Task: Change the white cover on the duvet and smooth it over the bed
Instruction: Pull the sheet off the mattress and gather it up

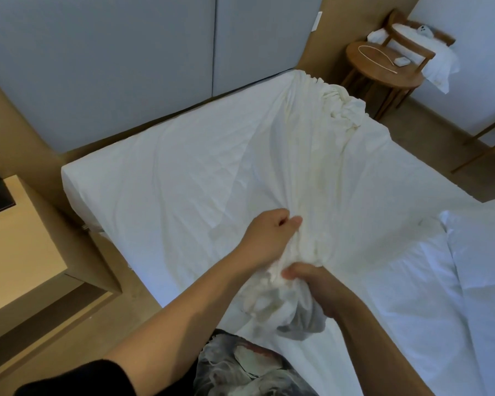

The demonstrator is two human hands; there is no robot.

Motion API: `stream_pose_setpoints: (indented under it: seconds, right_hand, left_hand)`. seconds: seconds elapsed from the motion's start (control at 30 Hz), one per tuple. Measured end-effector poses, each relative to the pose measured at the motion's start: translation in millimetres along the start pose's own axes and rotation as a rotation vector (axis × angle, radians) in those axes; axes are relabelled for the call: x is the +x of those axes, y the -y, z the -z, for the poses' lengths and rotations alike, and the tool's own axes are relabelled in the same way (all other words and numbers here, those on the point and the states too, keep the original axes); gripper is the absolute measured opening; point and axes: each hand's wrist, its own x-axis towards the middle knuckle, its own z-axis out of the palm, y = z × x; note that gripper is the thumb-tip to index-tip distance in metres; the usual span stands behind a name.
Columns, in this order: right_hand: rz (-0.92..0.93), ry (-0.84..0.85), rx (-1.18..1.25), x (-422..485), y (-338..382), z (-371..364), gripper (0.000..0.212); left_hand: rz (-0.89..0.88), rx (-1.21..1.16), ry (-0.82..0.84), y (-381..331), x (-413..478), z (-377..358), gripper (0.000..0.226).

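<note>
At lower centre, the left hand (266, 238) and right hand (317, 287) each clutch a bunched white cover (312, 167) trailing across the bed (126, 190) toward upper right; gathering evenly, hand over hand, should avoid snagging.

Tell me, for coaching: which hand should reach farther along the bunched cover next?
Probably left: the left hand grips the white cover farther up the bed; the right hand holds it nearer the body.

Creased matt cloth cover (283, 155) (white), wooden table (383, 67)
</note>
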Motion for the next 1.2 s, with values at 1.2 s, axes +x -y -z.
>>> stream_pose_setpoints:
  seconds: [1.2]
  right_hand:
    - [-0.357, -0.196, 0.277, 15.2, -25.0, -7.0, 0.048]
  left_hand:
    - [0.656, -0.496, -0.387, 93.8, -13.9, 28.4, 0.026]
